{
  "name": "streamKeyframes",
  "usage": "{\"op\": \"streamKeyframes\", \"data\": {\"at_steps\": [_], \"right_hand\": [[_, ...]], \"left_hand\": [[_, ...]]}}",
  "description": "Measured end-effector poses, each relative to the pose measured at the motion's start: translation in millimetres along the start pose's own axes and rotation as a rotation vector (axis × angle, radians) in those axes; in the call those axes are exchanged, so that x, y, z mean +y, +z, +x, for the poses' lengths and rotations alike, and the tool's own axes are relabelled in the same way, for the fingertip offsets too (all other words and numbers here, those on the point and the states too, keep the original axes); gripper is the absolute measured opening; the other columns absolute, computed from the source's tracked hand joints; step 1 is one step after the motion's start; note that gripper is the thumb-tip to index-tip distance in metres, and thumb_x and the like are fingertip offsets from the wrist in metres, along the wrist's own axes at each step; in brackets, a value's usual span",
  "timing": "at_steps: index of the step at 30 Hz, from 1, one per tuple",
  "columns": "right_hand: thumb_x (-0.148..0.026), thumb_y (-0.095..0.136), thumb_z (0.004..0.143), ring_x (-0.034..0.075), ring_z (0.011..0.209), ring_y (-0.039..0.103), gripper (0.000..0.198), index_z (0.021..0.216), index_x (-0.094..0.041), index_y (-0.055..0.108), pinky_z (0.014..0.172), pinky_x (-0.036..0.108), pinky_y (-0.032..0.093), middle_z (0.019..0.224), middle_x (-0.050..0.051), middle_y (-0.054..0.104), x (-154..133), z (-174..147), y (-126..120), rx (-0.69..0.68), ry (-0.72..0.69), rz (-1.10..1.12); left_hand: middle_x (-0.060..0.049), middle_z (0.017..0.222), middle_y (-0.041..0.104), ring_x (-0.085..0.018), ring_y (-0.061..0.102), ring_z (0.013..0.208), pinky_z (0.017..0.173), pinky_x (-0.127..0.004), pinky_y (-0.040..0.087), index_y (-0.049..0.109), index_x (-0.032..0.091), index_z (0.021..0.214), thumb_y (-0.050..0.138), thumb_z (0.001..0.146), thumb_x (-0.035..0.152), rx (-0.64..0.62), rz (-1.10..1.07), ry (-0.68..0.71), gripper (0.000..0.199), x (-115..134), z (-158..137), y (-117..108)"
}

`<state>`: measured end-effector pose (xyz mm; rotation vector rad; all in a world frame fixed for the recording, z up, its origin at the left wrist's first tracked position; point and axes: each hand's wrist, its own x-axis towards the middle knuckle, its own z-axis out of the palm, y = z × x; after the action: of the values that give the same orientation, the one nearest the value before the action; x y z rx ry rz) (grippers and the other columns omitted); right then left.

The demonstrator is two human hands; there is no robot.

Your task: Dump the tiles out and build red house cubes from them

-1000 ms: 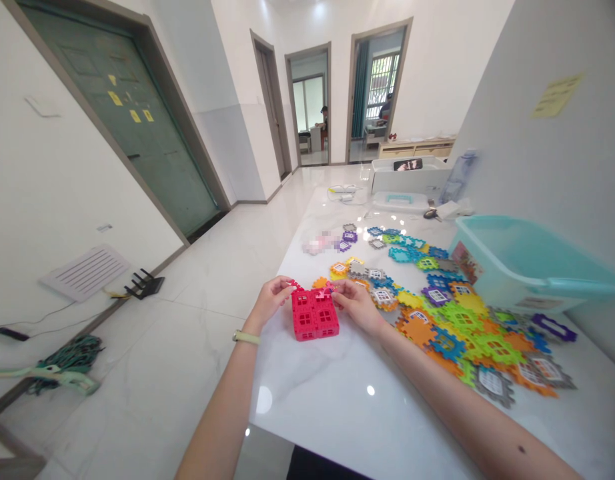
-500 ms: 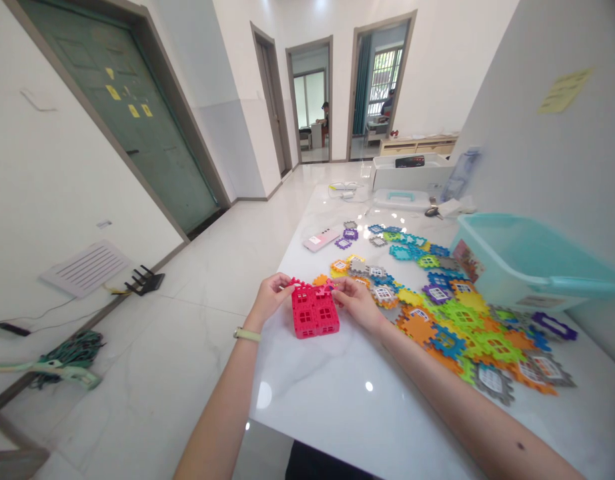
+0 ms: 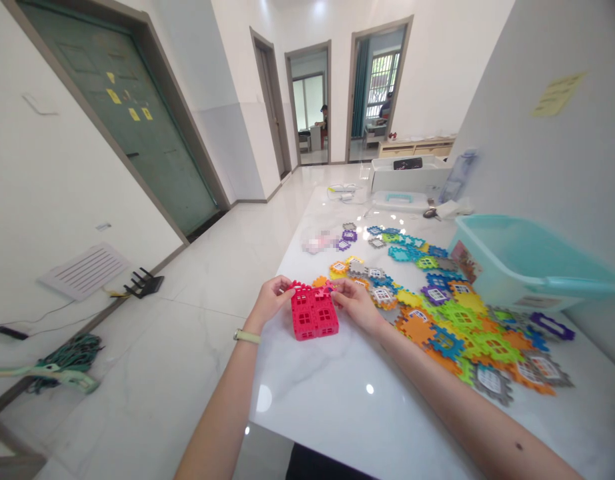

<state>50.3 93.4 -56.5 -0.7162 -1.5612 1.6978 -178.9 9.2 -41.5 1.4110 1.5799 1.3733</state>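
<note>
A red structure of joined interlocking building tiles, with window cut-outs, rests on the white table near its left edge. My left hand pinches its upper left part between thumb and fingers. At its upper right, my right hand closes on a red tile piece with a toothed edge, touching the structure. Parts of the far side are hidden behind the front tiles and fingers. Just beyond, an orange tile lies on the table.
Many loose coloured tiles spread over the right of the table. A light-blue plastic bin stands by the wall. Farther back are a clear case with a blue handle and a white box. People sit in the rooms beyond.
Both hands and the red structure stay almost in place. The view shifts very slightly, and the phone beyond the hands is now blurred out by blocks.
</note>
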Motion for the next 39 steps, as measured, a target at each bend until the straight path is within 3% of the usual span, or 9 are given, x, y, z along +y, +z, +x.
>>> {"op": "streamKeyframes", "data": {"at_steps": [9, 13, 18, 27, 39], "right_hand": [[-0.037, 0.064, 0.080, 0.013, 0.058, 0.052, 0.026, 0.097, -0.017, 0.064, 0.057, 0.026, 0.042, 0.065, -0.004, 0.056, -2.0, -1.6, -2.8, -0.025, -0.037, -0.184], [-0.037, 0.061, 0.085, 0.016, 0.071, 0.057, 0.026, 0.101, -0.019, 0.068, 0.066, 0.030, 0.046, 0.082, 0.002, 0.064, -6.7, -4.7, -2.0, -0.113, -0.152, -0.426], [-0.036, 0.060, 0.087, 0.019, 0.083, 0.058, 0.023, 0.102, -0.021, 0.068, 0.077, 0.035, 0.047, 0.095, 0.006, 0.062, -14.6, -8.8, 0.3, -0.081, -0.291, -0.718], [-0.027, 0.071, 0.078, 0.022, 0.097, 0.053, 0.011, 0.086, -0.020, 0.070, 0.090, 0.039, 0.044, 0.103, 0.008, 0.057, -27.5, -16.2, 9.1, -0.134, -0.440, -0.856], [-0.032, 0.069, 0.080, 0.024, 0.092, 0.053, 0.012, 0.085, -0.021, 0.069, 0.085, 0.041, 0.045, 0.095, 0.008, 0.060, -28.4, -18.7, 21.0, -0.080, -0.362, -0.875]], "left_hand": [[0.004, 0.068, 0.050, -0.011, 0.050, 0.065, 0.066, -0.024, 0.044, 0.063, 0.018, 0.102, 0.067, 0.077, 0.025, -0.013, -0.006, 0.016, 0.026, 4.1, -2.5, -2.3], [-0.001, 0.082, 0.060, -0.013, 0.053, 0.074, 0.069, -0.025, 0.044, 0.066, 0.018, 0.097, 0.065, 0.078, 0.022, -0.052, 0.123, 0.053, 0.020, 5.5, -4.0, -3.6], [0.003, 0.073, 0.054, -0.012, 0.051, 0.068, 0.067, -0.024, 0.043, 0.065, 0.018, 0.110, 0.064, 0.077, 0.022, -0.044, 0.216, 0.048, 0.033, 10.3, -6.1, -3.6], [-0.001, 0.080, 0.063, -0.013, 0.056, 0.071, 0.068, -0.025, 0.045, 0.065, 0.017, 0.086, 0.065, 0.076, 0.023, -0.083, 0.241, 0.040, 0.011, 16.1, -7.9, 0.8], [-0.002, 0.083, 0.065, -0.016, 0.060, 0.078, 0.071, -0.026, 0.047, 0.062, 0.018, 0.079, 0.064, 0.079, 0.024, -0.126, 0.172, 0.088, 0.007, 12.5, -7.2, 9.7]]}}
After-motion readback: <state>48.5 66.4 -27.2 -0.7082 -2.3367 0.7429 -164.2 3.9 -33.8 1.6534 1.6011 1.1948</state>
